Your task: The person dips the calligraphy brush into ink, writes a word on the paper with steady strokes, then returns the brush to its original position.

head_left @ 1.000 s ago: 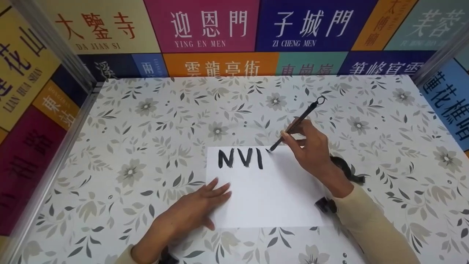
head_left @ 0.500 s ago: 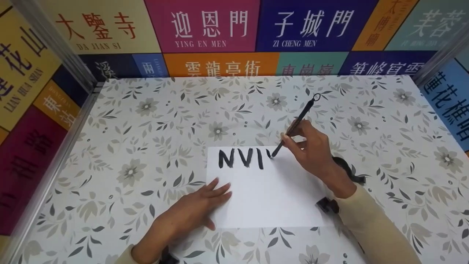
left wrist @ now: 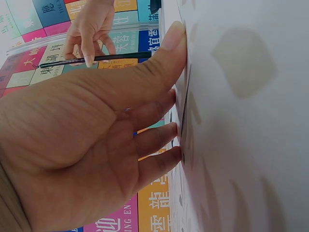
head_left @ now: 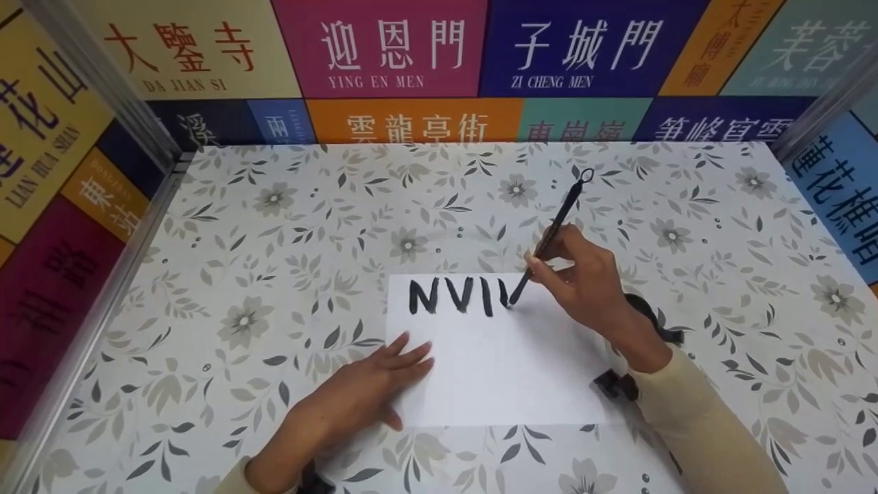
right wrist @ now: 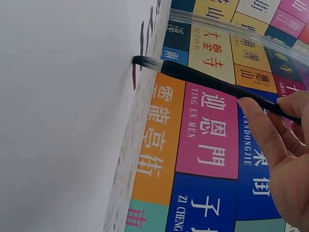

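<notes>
Brush [head_left: 561, 218] and paper [head_left: 507, 370] meet near the sheet's upper edge, where the dark, wet-looking tip touches the white surface. The single brush leans, its looped end up and away to the right. The right hand [head_left: 591, 278] pinches its handle between thumb and fingers, bent at the wrist and raised off the sheet, its forearm coming in from the lower right.

The left hand [head_left: 374, 381] lies at the sheet's left side, fingers extended and spread; its fingertips and thumb touch down while the palm arches above the surface, gripping nothing.

One sheet bears four black marks in a row: an N [head_left: 424, 297], a V [head_left: 456, 296], an I [head_left: 488, 298], and one slanting stroke [head_left: 503, 291] ending at the brush tip.

Two beige sleeves [head_left: 693, 412] cover the forearms. Three dark pieces [head_left: 615, 384] show by the wrists, two at the right and one at the left.

Beneath everything is one table [head_left: 343, 247] with a grey floral pattern. Behind it, two rows of five coloured panels [head_left: 391, 82] carry lettering, some cut off.
</notes>
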`<action>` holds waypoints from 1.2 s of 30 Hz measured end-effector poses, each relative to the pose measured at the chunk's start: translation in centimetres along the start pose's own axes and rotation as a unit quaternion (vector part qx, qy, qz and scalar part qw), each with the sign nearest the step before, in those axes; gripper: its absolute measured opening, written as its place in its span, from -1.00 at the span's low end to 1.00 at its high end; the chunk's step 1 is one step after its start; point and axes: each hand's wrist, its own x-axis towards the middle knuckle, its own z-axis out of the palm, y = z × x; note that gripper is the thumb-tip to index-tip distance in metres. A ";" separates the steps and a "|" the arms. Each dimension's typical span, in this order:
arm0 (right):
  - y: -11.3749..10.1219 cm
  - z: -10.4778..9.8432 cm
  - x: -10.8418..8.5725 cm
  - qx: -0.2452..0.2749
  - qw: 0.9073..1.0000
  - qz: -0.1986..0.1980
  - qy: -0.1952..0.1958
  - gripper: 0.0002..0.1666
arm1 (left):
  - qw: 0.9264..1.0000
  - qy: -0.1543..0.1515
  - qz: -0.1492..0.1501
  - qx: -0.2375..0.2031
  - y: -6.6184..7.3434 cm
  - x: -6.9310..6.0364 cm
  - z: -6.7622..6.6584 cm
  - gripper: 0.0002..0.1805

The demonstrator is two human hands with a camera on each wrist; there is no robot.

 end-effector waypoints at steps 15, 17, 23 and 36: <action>-1.0 -0.5 0.2 -0.003 0.999 -0.007 -0.052 -0.74 | 1.000 0.012 0.014 -0.004 -0.1 -0.1 -0.1 -0.12; -1.1 -0.7 0.2 -0.005 0.999 -0.005 -0.047 -0.74 | 1.000 0.016 0.017 -0.003 -0.1 -0.1 -0.1 -0.12; -0.9 -1.1 0.4 -0.030 0.999 0.002 0.022 -0.68 | 1.000 0.014 0.013 -0.003 0.0 -0.1 -0.1 -0.10; 1.2 -0.4 0.0 -0.020 0.999 0.026 0.020 -0.65 | 1.000 0.012 0.018 0.006 -0.1 -0.1 -0.1 -0.10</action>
